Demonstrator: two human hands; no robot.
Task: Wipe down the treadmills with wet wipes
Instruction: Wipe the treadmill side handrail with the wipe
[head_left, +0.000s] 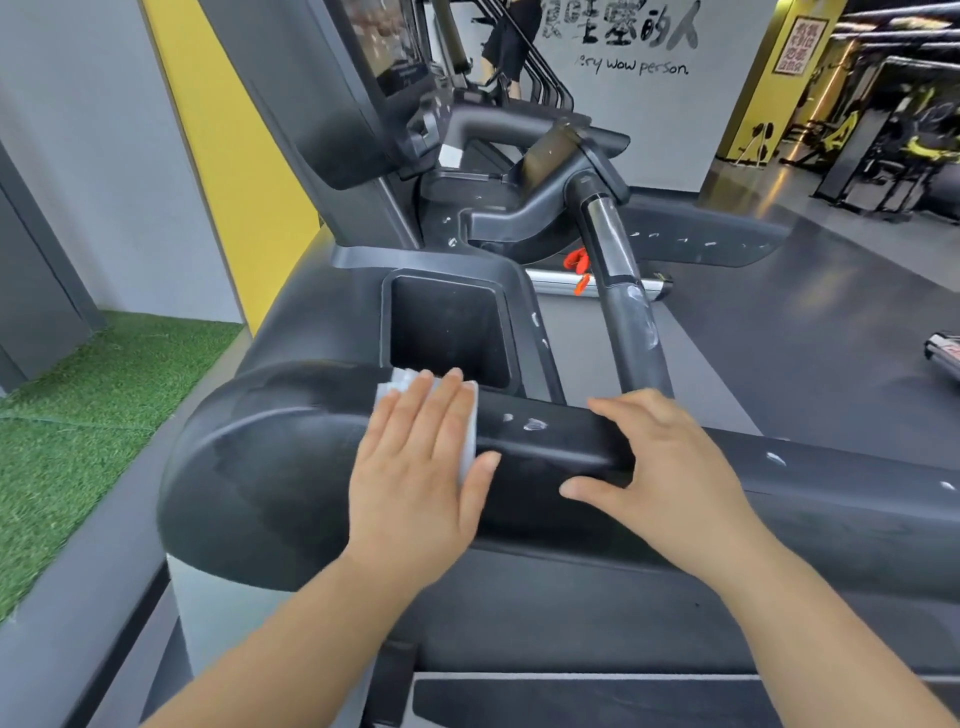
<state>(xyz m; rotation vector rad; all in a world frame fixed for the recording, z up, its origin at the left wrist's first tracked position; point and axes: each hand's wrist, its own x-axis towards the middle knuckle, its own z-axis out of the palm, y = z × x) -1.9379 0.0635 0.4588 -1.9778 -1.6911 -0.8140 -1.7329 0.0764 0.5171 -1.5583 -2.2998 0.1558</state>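
- Two bare forearms reach in from the bottom of the frame to the black side rail of a treadmill, which runs across the middle of the picture.
- The left hand lies flat at centre, fingers straight and close together. It presses a white wet wipe against the top of the rail.
- The wipe shows only as a folded edge past the fingertips and a strip along the hand's right side; the rest is hidden beneath the palm.
- The right hand rests on the same rail to the right of centre, apart from the left. Its fingers are relaxed and laid over the top, the thumb is stretched out toward the left, and it holds nothing.
- Between the two hands the rail carries small white smudges; more dot the rail toward the right edge.
- Just behind the left hand's fingertips is a deep, dark, square-sided cup recess.
- To the right of the recess a handlebar slopes up and away, marked with pale smears.
- Beside the bar's upper part hangs a red cord clip.
- Above, at upper centre, the console screen leans toward the viewer.
- At left lies green artificial turf in front of a grey wall with a yellow stripe.
- At the far top, black lettering covers a white wall, a person stands on another machine, and yellow-and-black gym equipment fills the upper right.
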